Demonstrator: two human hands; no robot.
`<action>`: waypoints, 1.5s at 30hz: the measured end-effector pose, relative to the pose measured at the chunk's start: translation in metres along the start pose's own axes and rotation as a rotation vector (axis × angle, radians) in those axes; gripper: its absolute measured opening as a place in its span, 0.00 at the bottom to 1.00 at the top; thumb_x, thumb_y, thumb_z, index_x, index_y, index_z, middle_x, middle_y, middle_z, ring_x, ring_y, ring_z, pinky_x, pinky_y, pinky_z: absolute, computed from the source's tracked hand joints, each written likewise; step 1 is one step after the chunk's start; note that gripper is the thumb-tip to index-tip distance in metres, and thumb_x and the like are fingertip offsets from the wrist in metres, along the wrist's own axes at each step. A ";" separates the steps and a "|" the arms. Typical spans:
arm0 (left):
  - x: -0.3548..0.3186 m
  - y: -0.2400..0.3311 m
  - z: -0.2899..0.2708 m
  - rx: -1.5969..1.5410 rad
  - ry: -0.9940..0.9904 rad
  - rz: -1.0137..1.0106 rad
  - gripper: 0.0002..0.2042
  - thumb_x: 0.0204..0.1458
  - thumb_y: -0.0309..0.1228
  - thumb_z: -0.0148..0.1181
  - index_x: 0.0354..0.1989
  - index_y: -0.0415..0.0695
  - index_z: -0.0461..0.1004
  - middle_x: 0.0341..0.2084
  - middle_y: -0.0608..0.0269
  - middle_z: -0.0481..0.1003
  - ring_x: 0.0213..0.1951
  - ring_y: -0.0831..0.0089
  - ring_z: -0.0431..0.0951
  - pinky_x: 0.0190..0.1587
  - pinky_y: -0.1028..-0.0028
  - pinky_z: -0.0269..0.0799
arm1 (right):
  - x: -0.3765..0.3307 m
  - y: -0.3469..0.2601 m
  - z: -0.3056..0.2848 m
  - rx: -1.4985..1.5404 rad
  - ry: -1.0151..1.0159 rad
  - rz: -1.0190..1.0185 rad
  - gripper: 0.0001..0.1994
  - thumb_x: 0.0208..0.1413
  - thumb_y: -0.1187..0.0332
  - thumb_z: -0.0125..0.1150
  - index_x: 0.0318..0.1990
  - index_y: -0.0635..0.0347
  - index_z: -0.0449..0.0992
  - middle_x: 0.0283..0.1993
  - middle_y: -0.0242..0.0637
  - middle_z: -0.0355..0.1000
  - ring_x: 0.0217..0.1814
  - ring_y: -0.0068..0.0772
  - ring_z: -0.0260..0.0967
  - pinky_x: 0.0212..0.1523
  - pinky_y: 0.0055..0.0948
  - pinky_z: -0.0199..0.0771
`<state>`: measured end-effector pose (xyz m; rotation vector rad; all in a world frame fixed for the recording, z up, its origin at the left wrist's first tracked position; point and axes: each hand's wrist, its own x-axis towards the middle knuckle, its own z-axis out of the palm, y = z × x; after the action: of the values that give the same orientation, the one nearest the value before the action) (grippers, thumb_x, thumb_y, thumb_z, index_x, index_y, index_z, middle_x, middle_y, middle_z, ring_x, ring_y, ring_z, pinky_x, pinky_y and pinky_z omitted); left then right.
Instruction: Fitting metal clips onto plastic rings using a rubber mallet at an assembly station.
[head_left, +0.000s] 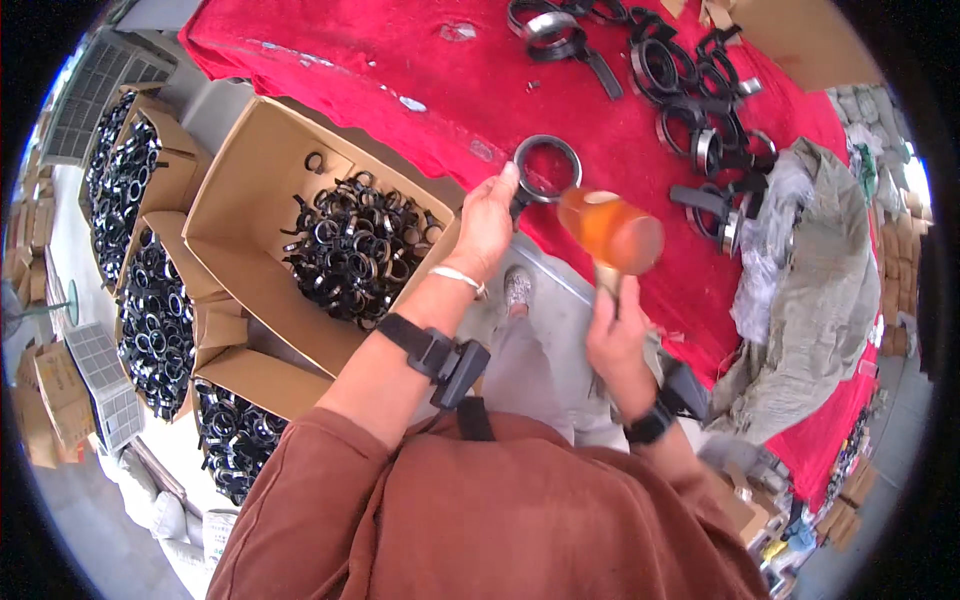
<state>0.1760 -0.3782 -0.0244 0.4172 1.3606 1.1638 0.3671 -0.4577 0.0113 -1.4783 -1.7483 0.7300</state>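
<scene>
My left hand grips the short black handle of a ring-shaped part, holding the ring at the edge of the red-covered table. The ring has a black outer band and a shiny metal inner rim. In my right hand is a mallet with an amber, translucent head and a light handle. The mallet head is slightly blurred and appears just right of the ring; whether they touch I cannot tell. More black ring parts with handles lie on the far right of the cloth.
A large open cardboard box left of my arm holds many similar rings. Further boxes of black rings stand at the far left. Clear plastic wrap and a grey-green woven sheet cover the table's right side.
</scene>
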 end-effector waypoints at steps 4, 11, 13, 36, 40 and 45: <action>0.018 -0.004 -0.012 -0.022 -0.010 0.104 0.21 0.57 0.50 0.49 0.29 0.42 0.72 0.18 0.70 0.64 0.21 0.79 0.61 0.24 0.75 0.58 | 0.021 -0.010 -0.001 -0.092 -0.132 0.117 0.23 0.59 0.69 0.51 0.61 0.65 0.59 0.32 0.46 0.74 0.25 0.33 0.72 0.26 0.32 0.72; 0.022 -0.009 -0.015 0.226 -0.138 0.023 0.29 0.48 0.58 0.55 0.33 0.36 0.72 0.23 0.62 0.71 0.28 0.70 0.70 0.34 0.69 0.66 | 0.046 -0.049 -0.046 0.576 -0.238 0.305 0.30 0.52 0.79 0.55 0.63 0.65 0.53 0.33 0.33 0.68 0.24 0.18 0.64 0.22 0.17 0.67; 0.017 -0.003 -0.013 0.638 -0.080 0.209 0.34 0.42 0.59 0.60 0.36 0.33 0.71 0.30 0.50 0.75 0.36 0.60 0.76 0.41 0.66 0.68 | 0.048 -0.068 -0.053 0.707 -0.251 0.375 0.31 0.55 0.74 0.54 0.66 0.62 0.49 0.32 0.33 0.68 0.24 0.19 0.65 0.23 0.18 0.67; 0.013 0.001 -0.018 0.594 -0.082 0.214 0.28 0.41 0.52 0.65 0.32 0.33 0.72 0.26 0.45 0.76 0.34 0.55 0.77 0.39 0.63 0.69 | 0.118 -0.080 -0.019 0.141 -0.212 0.109 0.23 0.60 0.67 0.47 0.64 0.57 0.58 0.29 0.37 0.72 0.24 0.25 0.69 0.25 0.25 0.70; 0.016 -0.004 -0.015 0.583 -0.088 0.234 0.29 0.41 0.53 0.65 0.33 0.32 0.72 0.26 0.46 0.76 0.33 0.56 0.77 0.39 0.64 0.70 | 0.086 -0.058 -0.014 0.354 -0.035 0.171 0.24 0.62 0.70 0.45 0.66 0.56 0.54 0.24 0.26 0.65 0.20 0.13 0.59 0.21 0.16 0.64; 0.014 0.000 -0.016 0.550 -0.116 0.245 0.29 0.41 0.52 0.65 0.33 0.32 0.72 0.27 0.44 0.75 0.35 0.56 0.77 0.40 0.64 0.70 | 0.083 -0.029 -0.022 0.276 -0.212 0.348 0.23 0.61 0.71 0.47 0.65 0.57 0.57 0.25 0.25 0.65 0.20 0.14 0.59 0.22 0.17 0.64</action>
<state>0.1591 -0.3723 -0.0352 1.0534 1.5485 0.9266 0.3619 -0.3824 0.0607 -1.5715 -1.4760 1.2943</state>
